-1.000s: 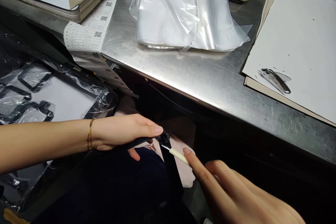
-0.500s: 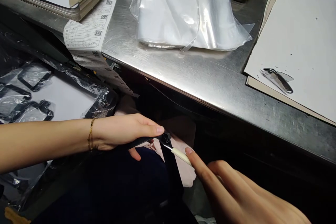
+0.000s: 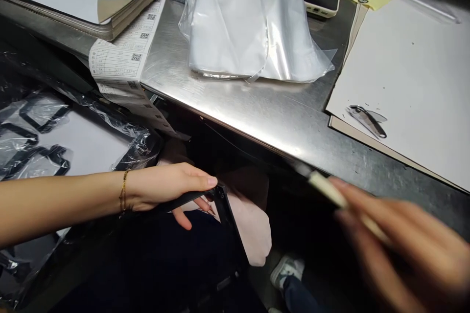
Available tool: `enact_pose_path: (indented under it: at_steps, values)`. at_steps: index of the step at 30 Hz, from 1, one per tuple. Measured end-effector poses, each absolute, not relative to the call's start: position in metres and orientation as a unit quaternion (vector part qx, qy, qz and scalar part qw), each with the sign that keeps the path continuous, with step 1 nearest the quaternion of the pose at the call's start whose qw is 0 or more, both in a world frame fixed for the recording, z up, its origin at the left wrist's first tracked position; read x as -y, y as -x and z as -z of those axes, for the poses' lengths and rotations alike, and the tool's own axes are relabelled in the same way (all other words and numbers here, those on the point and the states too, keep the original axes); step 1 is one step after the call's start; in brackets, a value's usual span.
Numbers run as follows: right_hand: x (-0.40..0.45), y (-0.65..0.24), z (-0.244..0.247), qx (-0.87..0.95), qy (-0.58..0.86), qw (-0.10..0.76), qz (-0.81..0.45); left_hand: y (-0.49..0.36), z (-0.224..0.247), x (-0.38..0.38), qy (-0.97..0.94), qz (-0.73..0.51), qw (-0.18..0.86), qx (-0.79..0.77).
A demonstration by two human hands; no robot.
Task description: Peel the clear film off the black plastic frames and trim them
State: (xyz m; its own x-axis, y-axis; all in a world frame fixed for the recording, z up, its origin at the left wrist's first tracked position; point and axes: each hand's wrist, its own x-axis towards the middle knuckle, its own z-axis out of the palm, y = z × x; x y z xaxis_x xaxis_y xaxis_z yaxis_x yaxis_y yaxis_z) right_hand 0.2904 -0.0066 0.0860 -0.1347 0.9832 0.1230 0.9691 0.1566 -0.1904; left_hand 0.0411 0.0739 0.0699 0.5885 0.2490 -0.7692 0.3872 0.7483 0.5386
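From where I stand, the biggest thing is the metal surface (image 3: 253,115), bright along its front edge. Lower than it, on the left, there is a plastic-lined box (image 3: 141,149), where black parts in clear bags (image 3: 55,155) are lying. A stack of plastic bags (image 3: 227,32) rests on the surface, and farther to the right lie white sheets (image 3: 411,73).

The black frame (image 3: 227,220) is below the front edge of the surface, above the person's dark lap (image 3: 172,259). I would judge it light and rather stiff, probably of plastic, a little slippery, and its narrow bars might bend if pressed in the middle. The better place to take hold is near the corner, where two bars meet. The left hand (image 3: 183,181) is just there, its grip closed on one bar with the thumb on top.

The right hand (image 3: 411,234) is blurred, but its grip is closed around a slim cream-handled tool (image 3: 328,189); the form of the tip I cannot tell. The smallest thing, a nail clipper (image 3: 369,122), lies on the white sheets.

Half a second ago the tip was at the frame's corner; now it is well apart, to the right, while the left hand has hardly moved.
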Motion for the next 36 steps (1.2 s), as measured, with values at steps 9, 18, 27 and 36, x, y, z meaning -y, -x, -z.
enact_pose_path:
  at_steps: [9, 18, 27, 36]
  values:
    - [-0.05, -0.321, -0.067, 0.664, 0.729, 0.077, 0.149, -0.04, -0.066, -0.07, -0.324, 0.018, 0.826, -0.461]
    - [-0.009, -0.197, -0.055, 0.887, 0.4, 0.231, -0.002, -0.041, -0.055, -0.067, -0.293, -0.008, 0.843, -0.452]
    - [-0.012, -0.185, -0.033, 0.892, 0.388, 0.229, 0.018, -0.039, -0.05, -0.064, -0.289, -0.019, 0.828, -0.481]
    - [0.011, -0.238, -0.029, 0.845, 0.422, 0.261, -0.202, -0.032, -0.045, -0.068, -0.287, -0.006, 0.808, -0.514]
